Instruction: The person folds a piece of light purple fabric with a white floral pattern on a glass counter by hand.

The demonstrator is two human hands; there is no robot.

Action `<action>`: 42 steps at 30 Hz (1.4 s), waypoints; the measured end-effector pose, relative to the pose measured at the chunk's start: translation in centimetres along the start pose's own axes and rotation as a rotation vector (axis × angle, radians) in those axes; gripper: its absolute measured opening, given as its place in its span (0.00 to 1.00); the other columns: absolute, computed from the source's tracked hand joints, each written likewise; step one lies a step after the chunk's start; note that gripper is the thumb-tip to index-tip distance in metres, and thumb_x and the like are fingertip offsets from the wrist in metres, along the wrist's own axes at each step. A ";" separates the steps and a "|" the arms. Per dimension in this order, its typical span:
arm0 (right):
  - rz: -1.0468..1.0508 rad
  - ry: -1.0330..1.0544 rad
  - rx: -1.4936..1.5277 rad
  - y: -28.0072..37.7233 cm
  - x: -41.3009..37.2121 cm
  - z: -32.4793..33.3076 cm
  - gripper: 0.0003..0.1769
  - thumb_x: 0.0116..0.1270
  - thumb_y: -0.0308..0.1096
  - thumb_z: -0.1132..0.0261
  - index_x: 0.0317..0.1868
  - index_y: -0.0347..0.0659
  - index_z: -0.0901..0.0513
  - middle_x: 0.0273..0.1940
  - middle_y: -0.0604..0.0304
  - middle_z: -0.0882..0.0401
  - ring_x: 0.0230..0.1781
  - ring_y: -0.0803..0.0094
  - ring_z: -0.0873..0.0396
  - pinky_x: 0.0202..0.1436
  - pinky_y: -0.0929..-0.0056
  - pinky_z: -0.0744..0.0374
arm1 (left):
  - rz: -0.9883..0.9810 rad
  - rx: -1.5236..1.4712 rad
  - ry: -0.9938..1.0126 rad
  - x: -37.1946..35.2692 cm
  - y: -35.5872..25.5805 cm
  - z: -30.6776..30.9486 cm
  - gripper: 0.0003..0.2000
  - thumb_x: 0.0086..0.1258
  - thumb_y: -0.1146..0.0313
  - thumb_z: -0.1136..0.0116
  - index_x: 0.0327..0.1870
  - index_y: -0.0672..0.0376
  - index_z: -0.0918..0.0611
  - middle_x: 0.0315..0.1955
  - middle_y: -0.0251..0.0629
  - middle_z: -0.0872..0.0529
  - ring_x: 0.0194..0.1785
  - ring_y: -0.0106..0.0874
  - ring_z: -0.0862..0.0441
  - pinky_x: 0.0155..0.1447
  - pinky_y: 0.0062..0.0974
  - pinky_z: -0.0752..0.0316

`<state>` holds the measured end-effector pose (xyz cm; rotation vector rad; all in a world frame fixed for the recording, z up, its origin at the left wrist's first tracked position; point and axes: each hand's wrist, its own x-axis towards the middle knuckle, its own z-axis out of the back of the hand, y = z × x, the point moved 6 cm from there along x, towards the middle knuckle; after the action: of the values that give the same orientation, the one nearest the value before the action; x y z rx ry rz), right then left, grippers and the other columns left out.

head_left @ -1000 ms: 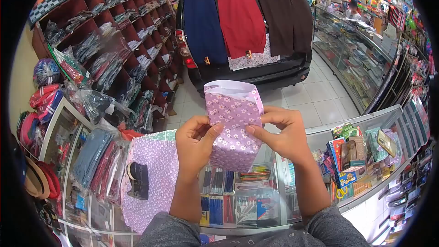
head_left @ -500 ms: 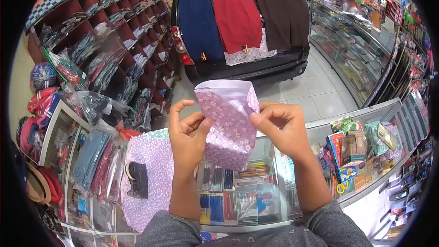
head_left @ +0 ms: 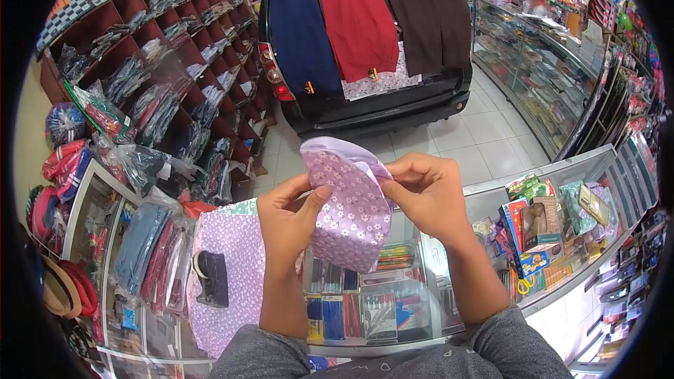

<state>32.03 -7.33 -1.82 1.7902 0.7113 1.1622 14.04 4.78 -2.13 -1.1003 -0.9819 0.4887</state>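
Observation:
A purple flowered paper pouch hangs between my hands above the glass counter, its pale inside showing at the top. My left hand pinches its left edge between thumb and fingers. On the right edge, near the top, my right hand pinches the paper. Left of my left forearm, a sheet of the same flowered paper lies on the counter, with a black tape dispenser on it. Pens and packets show through the glass under the pouch.
Boxes, yellow scissors and a phone lie on the right of the counter. Bagged clothes sit at the left. Beyond are a black car draped with trousers, shelves, and a person behind a far display case.
The fingers of my left hand have closed onto the pouch's left edge. The pouch's top has tilted and its mouth has changed shape. My right hand still grips the right edge.

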 end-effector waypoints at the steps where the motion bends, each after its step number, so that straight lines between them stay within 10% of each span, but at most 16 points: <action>1: -0.020 -0.005 -0.016 0.1 -0.1 0.0 0.05 0.73 0.22 0.28 0.45 0.29 0.10 0.41 0.54 0.07 0.43 0.77 0.11 0.48 0.76 0.14 | 0.000 0.000 0.000 -0.1 -0.3 0.0 0.20 0.70 0.77 0.26 0.61 0.70 0.14 0.47 0.43 0.06 0.49 0.26 0.11 0.56 0.24 0.17; 11: 0.140 0.008 -0.211 1.8 -0.5 -1.5 0.16 0.70 0.29 0.24 0.53 0.28 0.10 0.42 0.53 0.07 0.42 0.76 0.11 0.49 0.75 0.14 | 0.054 0.025 -0.057 -0.3 -1.0 0.4 0.14 0.72 0.74 0.26 0.55 0.70 0.11 0.44 0.43 0.06 0.44 0.25 0.10 0.52 0.23 0.17; 22: -0.133 0.052 -0.137 -0.7 -0.5 -1.1 0.10 0.73 0.28 0.26 0.48 0.29 0.09 0.35 0.60 0.08 0.32 0.83 0.16 0.34 0.81 0.19 | -0.027 -0.163 0.025 -0.4 -0.3 -0.8 0.12 0.73 0.71 0.26 0.52 0.70 0.11 0.42 0.40 0.07 0.44 0.22 0.12 0.51 0.22 0.18; 42: -0.040 0.038 -0.064 -1.0 -0.4 -1.4 0.09 0.77 0.26 0.31 0.52 0.29 0.10 0.40 0.59 0.08 0.41 0.81 0.14 0.44 0.78 0.16 | 0.053 -0.184 0.108 -1.1 -1.4 -1.7 0.11 0.74 0.73 0.28 0.51 0.70 0.12 0.41 0.39 0.07 0.43 0.21 0.12 0.47 0.21 0.17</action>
<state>30.59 -6.65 -2.64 1.6977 0.7214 1.1823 14.71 2.50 -1.54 -1.3076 -0.9174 0.3828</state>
